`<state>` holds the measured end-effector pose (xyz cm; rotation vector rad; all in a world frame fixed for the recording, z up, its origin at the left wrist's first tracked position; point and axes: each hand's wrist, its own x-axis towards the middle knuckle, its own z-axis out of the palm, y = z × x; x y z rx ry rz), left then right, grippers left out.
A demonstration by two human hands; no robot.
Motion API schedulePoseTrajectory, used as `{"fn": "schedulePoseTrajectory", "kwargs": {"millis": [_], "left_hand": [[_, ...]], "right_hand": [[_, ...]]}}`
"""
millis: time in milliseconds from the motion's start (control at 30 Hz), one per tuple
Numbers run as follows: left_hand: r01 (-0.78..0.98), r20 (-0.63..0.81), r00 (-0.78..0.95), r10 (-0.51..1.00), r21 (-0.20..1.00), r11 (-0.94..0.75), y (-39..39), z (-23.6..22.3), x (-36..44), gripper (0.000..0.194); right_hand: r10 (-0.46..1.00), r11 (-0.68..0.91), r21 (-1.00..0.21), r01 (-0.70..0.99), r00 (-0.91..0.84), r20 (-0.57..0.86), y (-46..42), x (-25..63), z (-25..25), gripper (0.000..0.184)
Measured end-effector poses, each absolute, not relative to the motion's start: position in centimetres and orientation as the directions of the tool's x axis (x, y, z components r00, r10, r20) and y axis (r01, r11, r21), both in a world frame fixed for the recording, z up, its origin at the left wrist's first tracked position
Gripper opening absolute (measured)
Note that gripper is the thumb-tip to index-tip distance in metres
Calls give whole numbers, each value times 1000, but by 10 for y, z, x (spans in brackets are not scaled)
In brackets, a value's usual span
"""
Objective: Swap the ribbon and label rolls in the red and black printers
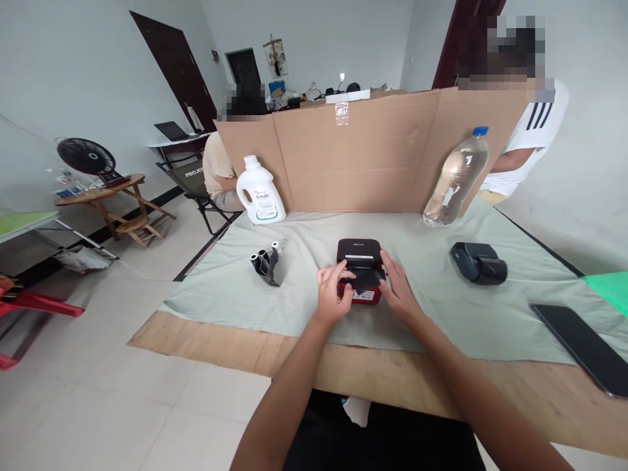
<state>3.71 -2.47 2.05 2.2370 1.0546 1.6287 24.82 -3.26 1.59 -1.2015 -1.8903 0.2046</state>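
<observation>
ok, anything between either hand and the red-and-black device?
Nothing visible. The left hand is at the left of the red-and-black device, the right hand along its right side. A dark sheet-like piece sits between them at its front, leaving both sides reachable.

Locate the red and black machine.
In the head view, the machine sits on the cloth, just right of centre, between the left hand and right hand.

We see a boxy red-and-black plastic device (359, 247) resting on pale green fabric (282, 311), a thin, dark, pointed sheet (367, 281) lying over its white-labelled front.
</observation>
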Motion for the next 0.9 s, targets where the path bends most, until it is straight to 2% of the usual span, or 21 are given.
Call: {"fn": "schedulePoseTrajectory", "kwargs": {"millis": [133,267,333,400,467,500,567,633,700,767,900], "left_hand": [[382,783,160,601,513,-769,-27,20,35,50],[388,784,151,603,514,-765,-25,20,36,47],[388,792,147,592,504,-771,-25,21,37,46],[375,808,142,572,491,-787,-25,22,37,45],[363,818,142,558,481,-798,-25,23,36,45],[361,820,143,554,478,-801,-25,23,36,45],[365,824,144,549,471,-803,-25,23,35,44],[369,828,137,543,466,-804,-25,23,34,44],[370,832,130,539,463,-805,-24,22,34,44],[370,836,125,534,461,-807,-23,21,33,44],[390,830,113,546,468,-793,-21,20,32,45]], "right_hand": [[832,457,-615,643,-64,552,16,256,38,66],[910,309,-711,632,21,414,59,259,69,67],[884,295,-681,670,78,460,58,258,82,66],[804,324,-588,741,111,584,44,252,92,56],[791,351,-465,813,8,612,28,242,100,40],[831,357,-405,842,-88,550,23,235,104,35],[922,343,-289,894,-262,285,21,222,111,31],[942,323,-176,930,-333,-33,30,210,118,30],[902,325,-90,941,-337,-268,44,199,124,29],[864,333,-45,942,-324,-385,56,191,129,25],[855,329,3,944,-296,-426,70,181,129,16]]}}
